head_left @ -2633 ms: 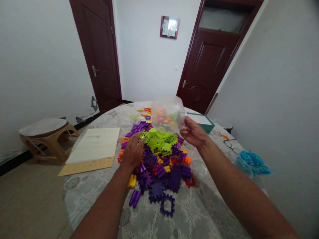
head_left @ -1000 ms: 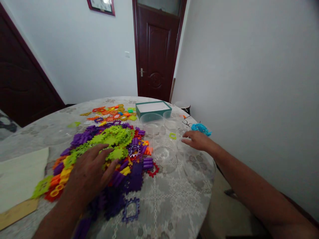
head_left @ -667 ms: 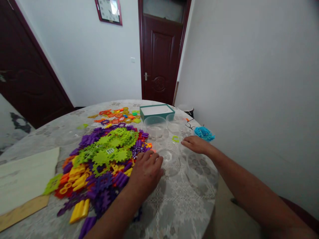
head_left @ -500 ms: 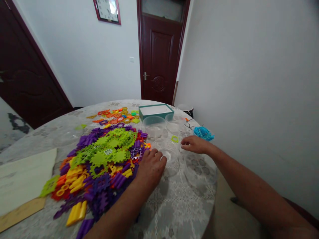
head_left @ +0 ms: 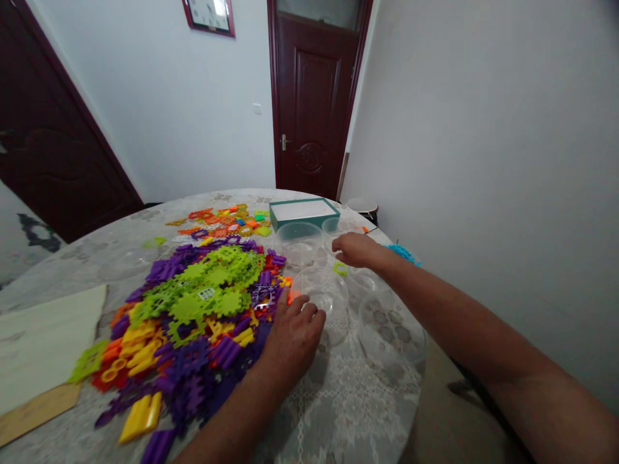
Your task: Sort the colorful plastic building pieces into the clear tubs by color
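My left hand (head_left: 296, 332) is palm down with its fingers apart, at the right edge of a pile of plastic building pieces. Just beyond its fingertips lies an orange piece (head_left: 292, 296), and a clear plastic bowl (head_left: 341, 303) stands beside it. Yellow-green gear-shaped pieces (head_left: 213, 283) top the pile, above purple pieces (head_left: 193, 367) and yellow tubes (head_left: 141, 417). Stretched forward, my right hand (head_left: 356, 250) has its fingers curled together over a clear container; anything in them is hidden. Below it lies a yellow-green piece (head_left: 340, 268).
A green-edged box (head_left: 304, 209) stands at the back, behind another clear bowl (head_left: 300, 243). More clear containers, including a wide bowl (head_left: 391, 335), stand along the right table edge. Blue pieces (head_left: 405, 252) show past my right forearm. A pale sheet (head_left: 48, 341) lies at left.
My right hand has moved forward and left, from beside the yellow-green piece to above it, with its fingers curled. My left hand has shifted slightly, its fingers more spread. The view has tilted a little.
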A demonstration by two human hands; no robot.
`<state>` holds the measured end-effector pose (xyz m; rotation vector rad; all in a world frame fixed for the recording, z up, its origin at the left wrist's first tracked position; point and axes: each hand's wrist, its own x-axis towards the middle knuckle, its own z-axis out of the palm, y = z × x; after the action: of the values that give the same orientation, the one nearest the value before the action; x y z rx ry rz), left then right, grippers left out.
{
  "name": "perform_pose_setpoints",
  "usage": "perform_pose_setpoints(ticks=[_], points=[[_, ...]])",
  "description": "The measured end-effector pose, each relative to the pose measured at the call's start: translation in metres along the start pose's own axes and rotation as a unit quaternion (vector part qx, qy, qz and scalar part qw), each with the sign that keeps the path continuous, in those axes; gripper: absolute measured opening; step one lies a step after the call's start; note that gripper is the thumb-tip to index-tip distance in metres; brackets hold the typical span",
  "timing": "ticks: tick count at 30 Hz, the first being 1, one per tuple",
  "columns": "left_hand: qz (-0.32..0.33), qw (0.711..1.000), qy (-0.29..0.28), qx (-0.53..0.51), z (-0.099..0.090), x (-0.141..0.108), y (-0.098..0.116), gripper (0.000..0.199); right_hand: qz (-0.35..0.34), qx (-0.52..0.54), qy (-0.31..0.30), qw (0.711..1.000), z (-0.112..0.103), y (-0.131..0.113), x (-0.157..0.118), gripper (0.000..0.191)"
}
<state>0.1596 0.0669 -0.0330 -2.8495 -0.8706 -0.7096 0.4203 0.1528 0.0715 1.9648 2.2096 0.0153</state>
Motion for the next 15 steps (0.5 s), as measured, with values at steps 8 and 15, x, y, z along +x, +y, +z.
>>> perform_pose_setpoints(ticks=[8,15], points=[[0.007,0.997,0.077,0.006,0.001,-0.012,0.003,0.035,0.057,-0.061,-0.183,0.980,0.021,-0.026,0.074,0.043],[0.002,0.995,0.102,0.015,0.002,-0.018,0.001,0.033,0.046,-0.065,-0.193,0.978,0.039,-0.023,0.080,0.041]])
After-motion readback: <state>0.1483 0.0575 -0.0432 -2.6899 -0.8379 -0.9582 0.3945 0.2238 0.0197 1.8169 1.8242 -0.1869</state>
